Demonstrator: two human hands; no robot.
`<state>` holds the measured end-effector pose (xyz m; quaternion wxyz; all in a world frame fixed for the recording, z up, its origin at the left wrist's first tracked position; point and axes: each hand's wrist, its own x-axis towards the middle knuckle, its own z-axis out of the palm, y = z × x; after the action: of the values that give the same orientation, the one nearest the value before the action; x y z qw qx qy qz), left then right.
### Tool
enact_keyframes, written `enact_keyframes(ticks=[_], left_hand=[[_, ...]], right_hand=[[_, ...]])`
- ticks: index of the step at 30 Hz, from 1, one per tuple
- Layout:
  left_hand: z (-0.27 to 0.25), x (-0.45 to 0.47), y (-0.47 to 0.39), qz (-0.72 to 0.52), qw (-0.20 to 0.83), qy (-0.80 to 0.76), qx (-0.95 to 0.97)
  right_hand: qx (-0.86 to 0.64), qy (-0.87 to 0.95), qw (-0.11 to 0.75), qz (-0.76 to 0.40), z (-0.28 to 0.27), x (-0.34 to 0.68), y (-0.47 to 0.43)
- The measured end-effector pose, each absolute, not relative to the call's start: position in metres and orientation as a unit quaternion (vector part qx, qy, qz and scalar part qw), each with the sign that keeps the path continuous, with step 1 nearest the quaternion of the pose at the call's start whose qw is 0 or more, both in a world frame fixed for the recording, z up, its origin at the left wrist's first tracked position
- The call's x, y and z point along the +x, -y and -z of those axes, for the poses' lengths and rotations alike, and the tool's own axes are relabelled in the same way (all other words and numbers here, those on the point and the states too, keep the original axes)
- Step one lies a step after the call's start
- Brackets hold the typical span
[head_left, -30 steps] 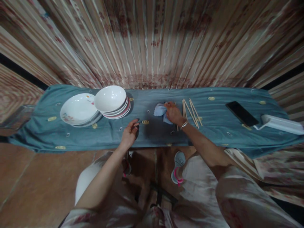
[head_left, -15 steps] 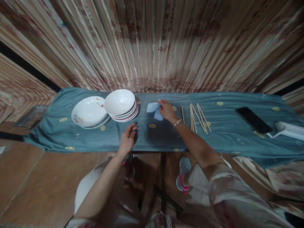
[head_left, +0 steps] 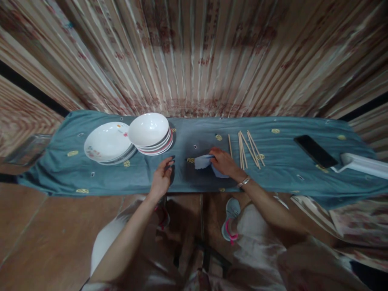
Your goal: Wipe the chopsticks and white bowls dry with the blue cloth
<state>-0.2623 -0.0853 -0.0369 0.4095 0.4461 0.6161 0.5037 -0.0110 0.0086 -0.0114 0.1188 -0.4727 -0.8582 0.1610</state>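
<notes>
My right hand [head_left: 225, 162] pinches a small light-blue cloth [head_left: 202, 161] low over the middle of the table; part of the cloth hangs below the fingers. My left hand [head_left: 162, 178] is near the front edge, palm inward, fingers loosely curled and apart, with nothing in it. Just beyond it stands a stack of white bowls [head_left: 148, 130], some with a red band. Left of these is a stack of white plates [head_left: 106, 142] with a flower pattern. Several wooden chopsticks [head_left: 251, 149] lie to the right of my right hand, in loose pairs.
A teal tablecloth [head_left: 291, 178] with yellow pineapple prints covers the long, narrow table. Toward its right end lie a black phone [head_left: 315, 151] and a white object [head_left: 368, 165], partly cut off. Behind hangs a striped curtain [head_left: 194, 60]. A clear tray [head_left: 28, 149] is at far left.
My right hand has drawn the cloth toward me and slightly right, nearer the table's front edge. My left hand stays almost in place. The whole view has shifted slightly.
</notes>
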Motion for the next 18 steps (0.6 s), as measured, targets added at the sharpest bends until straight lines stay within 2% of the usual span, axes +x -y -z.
enact_keyframes(ticks=[5,10,18], left_hand=[[0.040,-0.255,0.081,-0.481,0.381,-0.625,0.482],[0.041,-0.251,0.078,-0.482,0.385,-0.621,0.484],[0.041,-0.250,0.076,-0.488,0.392,-0.619,0.475]], right_hand=[[-0.511,0.854,0.019,-0.096,0.008,0.030,-0.010],[-0.556,0.828,-0.018,-0.075,0.011,0.072,-0.014],[-0.618,0.775,0.065,-0.116,-0.014,0.105,-0.041]])
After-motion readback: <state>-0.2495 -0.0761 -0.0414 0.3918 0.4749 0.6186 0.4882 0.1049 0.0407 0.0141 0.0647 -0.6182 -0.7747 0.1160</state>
